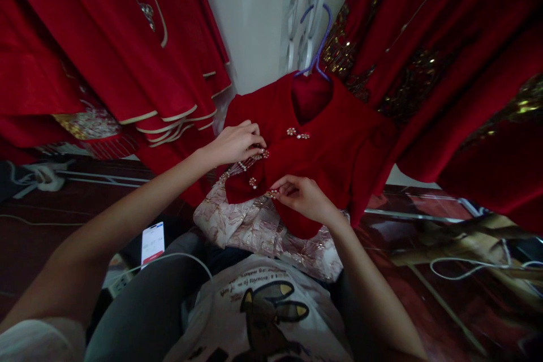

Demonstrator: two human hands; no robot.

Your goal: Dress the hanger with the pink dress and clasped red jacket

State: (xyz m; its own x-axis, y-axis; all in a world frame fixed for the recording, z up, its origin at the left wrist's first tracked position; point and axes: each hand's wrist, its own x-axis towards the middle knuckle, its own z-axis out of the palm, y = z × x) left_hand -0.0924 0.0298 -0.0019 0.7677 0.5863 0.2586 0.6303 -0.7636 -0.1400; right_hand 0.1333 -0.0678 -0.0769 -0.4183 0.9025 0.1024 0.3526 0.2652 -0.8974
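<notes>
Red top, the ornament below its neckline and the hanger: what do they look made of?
Red top: soft woven or felted cloth, matte, judging by its dull folds.
Ornament: perhaps metal with pearl-like beads; gold tones and pale round spots suggest it.
Hanger: likely plastic or coated wire, thin and evenly purple-blue; can't tell which.

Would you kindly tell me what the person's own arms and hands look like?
The left hand and right hand are ungloved, with no watch visible. A white sleeve shows on the left arm; the right arm shows no sleeve.
</notes>
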